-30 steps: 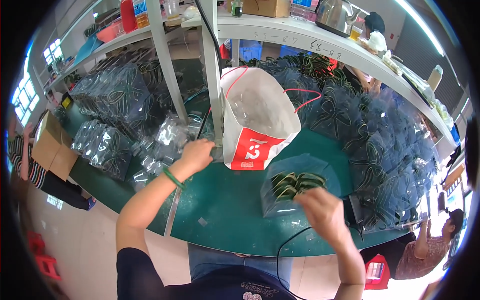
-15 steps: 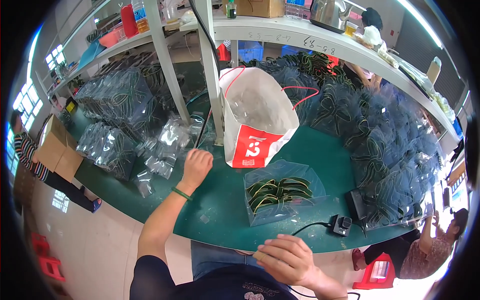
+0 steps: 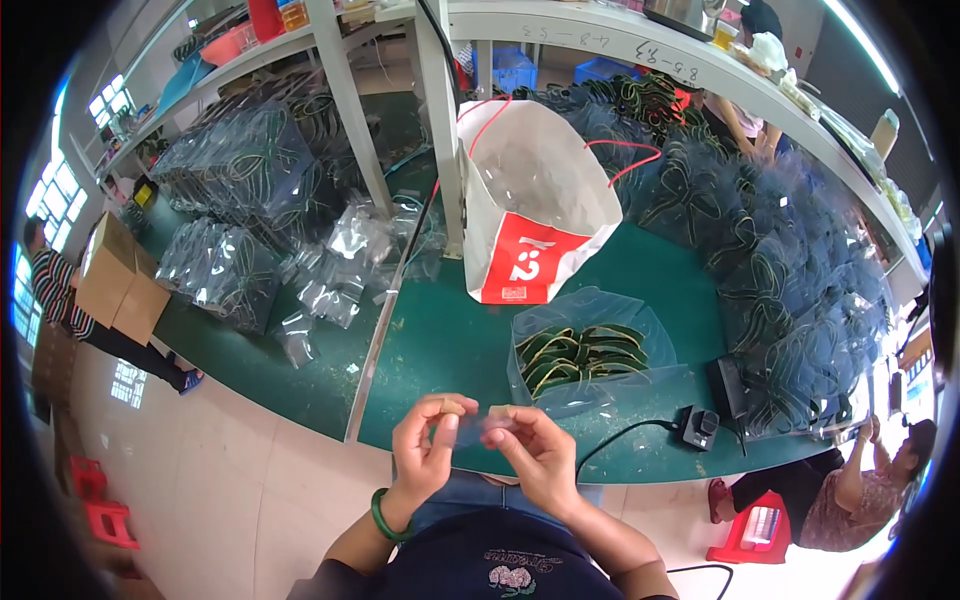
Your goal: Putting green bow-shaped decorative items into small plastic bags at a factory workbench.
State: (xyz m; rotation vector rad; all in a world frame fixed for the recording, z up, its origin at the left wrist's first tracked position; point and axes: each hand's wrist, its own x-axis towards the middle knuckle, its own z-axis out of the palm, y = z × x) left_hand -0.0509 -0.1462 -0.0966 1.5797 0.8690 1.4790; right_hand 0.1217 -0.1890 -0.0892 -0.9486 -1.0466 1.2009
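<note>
Pinching a clear packet [image 3: 472, 430], your left hand [image 3: 425, 450] and right hand [image 3: 538, 456] curl nearly closed over the bench [image 3: 440, 350]'s front edge.

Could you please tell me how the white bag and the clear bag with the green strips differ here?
The white bag is opaque with a red panel; the clear bag is see-through, with yellow-edged green strips. The white bag stands upright, mouth open, while the clear bag lies low. The clear bag is nearer the left hand and right hand than the white bag. Both rest on the green table.
</note>
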